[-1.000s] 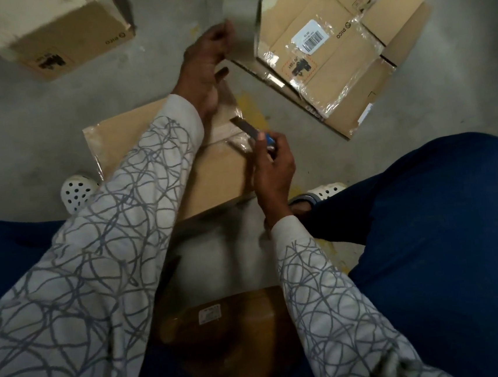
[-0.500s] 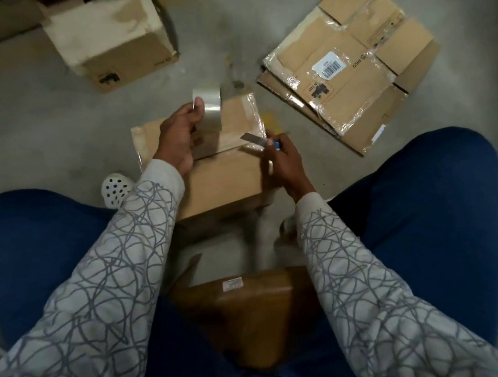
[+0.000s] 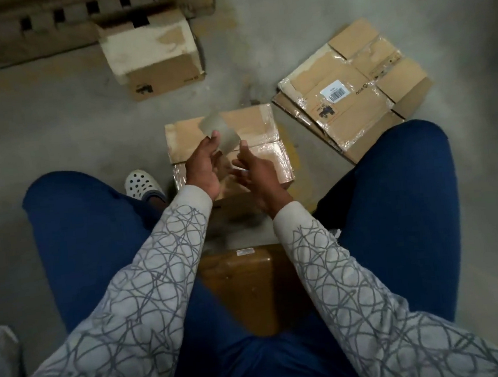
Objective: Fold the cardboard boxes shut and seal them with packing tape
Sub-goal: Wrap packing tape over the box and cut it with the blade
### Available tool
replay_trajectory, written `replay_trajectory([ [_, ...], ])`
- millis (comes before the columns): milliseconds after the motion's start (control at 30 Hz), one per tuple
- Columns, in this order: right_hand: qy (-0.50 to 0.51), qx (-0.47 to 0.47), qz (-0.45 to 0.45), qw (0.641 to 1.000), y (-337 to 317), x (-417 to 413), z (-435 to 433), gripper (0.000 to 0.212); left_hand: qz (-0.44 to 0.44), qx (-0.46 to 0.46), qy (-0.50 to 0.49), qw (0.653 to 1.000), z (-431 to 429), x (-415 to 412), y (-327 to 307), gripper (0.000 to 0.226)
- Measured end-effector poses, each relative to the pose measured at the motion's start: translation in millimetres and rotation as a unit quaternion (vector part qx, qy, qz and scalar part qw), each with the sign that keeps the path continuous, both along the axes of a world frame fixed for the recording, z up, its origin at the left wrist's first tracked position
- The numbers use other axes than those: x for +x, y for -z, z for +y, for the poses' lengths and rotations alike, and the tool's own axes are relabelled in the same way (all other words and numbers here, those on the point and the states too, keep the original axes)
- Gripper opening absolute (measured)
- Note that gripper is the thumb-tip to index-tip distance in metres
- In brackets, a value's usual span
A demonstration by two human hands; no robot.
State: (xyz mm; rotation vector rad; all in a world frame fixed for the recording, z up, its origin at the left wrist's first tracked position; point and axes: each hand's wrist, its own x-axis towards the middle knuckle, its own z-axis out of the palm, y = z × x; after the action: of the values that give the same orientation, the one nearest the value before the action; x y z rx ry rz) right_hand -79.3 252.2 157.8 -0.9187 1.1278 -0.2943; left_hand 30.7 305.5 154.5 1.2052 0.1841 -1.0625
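Concrete floor (image 3: 52, 122), grey and dusty; one view only, head camera looking down past both knees.

Head view, layout:
- Small cardboard box (image 3: 261, 126) on the floor straight ahead, between the feet. Flaps look folded down. Glossy tape covers its near half and right edge; the far flap is mostly bare board.
- Tape roll (image 3: 223, 127), clear and motion-blurred, in the air just above the box's far flap.
- Left hand (image 3: 204, 168): fingers reach up and pinch the roll's lower edge, as far as the blur allows.
- Right hand (image 3: 254, 174): just beside the left, fingers loosely curved toward the roll. Cannot tell whether it holds anything.
- Stack of flattened boxes (image 3: 350, 87) lies near on the right, wrapped in clear tape, with a barcode label.
- Second box (image 3: 152, 51) stands well apart at the far left, beside a wooden pallet (image 3: 43, 28).
- White clog (image 3: 142, 183) just left of the work box.

Step in hand (judgement): sealing this box, partway; the strip across the far flap and centre seam seems undone.

Next move calls for: right hand finding the roll's free end, pulling a length, laying it flat along the seam, pressing down, then cutting. Risk: clear tape folding onto itself.
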Motion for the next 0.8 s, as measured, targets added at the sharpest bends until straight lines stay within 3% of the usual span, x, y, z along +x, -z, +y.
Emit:
replay_trajectory([
  [167,0.135,0.118,-0.100,0.979,-18,-6,21,0.023,-0.029,-0.013,-0.016,0.999,12,-26,5,0.041],
  [333,0.184,0.088,-0.113,0.972,-24,-18,29,0.029,-0.066,0.019,-0.011,0.998,20,-36,2,0.037],
  [500,0.217,0.145,-0.140,0.955,-25,-24,29,0.032,-0.067,0.014,0.003,0.998,27,-42,2,0.036],
  [633,0.232,0.152,-0.120,0.953,-16,-21,27,0.032,-0.070,-0.006,0.011,0.997,27,-49,-4,0.015],
  [800,0.244,0.125,-0.137,0.952,-8,-16,26,0.036,-0.078,-0.009,0.012,0.997,24,-59,-11,0.010],
])
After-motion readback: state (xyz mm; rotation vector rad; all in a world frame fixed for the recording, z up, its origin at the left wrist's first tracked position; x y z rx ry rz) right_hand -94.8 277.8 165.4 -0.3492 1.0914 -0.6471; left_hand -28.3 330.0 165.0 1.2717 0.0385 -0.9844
